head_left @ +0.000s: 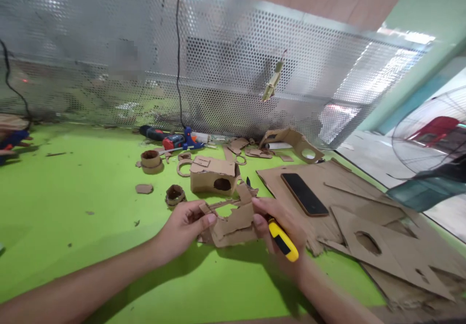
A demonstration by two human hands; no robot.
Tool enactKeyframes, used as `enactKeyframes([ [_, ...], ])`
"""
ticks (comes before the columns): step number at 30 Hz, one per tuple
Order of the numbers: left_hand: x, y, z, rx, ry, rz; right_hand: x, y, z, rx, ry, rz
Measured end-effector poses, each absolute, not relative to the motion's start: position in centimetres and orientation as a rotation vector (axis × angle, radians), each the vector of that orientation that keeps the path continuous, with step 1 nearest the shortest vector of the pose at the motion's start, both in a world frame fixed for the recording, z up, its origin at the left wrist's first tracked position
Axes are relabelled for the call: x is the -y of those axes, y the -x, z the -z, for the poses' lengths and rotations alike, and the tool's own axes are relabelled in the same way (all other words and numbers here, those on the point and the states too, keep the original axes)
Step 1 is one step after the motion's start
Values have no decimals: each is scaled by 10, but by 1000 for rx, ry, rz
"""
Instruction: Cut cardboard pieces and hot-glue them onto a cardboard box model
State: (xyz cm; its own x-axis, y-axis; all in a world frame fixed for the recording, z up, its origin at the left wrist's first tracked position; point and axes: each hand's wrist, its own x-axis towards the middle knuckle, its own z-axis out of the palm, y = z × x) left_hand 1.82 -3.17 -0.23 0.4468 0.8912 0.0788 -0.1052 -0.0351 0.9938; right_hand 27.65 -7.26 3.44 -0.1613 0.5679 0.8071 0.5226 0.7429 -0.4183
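A torn piece of cardboard (235, 224) with a ragged opening is held above the green table between both hands. My left hand (189, 222) pinches its left edge, thumb on top. In my right hand (280, 222) is a yellow utility knife (284, 240), its handle end sticking out below the palm. The fingertips of that hand also touch the cardboard's right edge; the knife's blade cannot be made out clearly. Just beyond the hands stands a small cardboard box (213, 176) with a round hole. A cardboard ring (175, 195) sits near my left hand.
Right of my hands, a phone (305, 194) lies on stacked cardboard sheets (393, 251). Behind the box are a blue glue gun (189, 140), a red-and-black power tool (171, 139) and cardboard scraps. A perforated metal screen (225, 71) closes the table's back. A fan (433, 134) stands at right.
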Motion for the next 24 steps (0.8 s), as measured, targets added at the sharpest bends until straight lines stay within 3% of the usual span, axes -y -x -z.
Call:
enactKeyframes([
  [9, 32, -16, 4, -827, -1473, -949, 67, -277, -36, 1843, 775, -116],
  [24, 37, -18, 2, -889, -1503, -1035, 74, -290, -40, 1777, 837, 171],
])
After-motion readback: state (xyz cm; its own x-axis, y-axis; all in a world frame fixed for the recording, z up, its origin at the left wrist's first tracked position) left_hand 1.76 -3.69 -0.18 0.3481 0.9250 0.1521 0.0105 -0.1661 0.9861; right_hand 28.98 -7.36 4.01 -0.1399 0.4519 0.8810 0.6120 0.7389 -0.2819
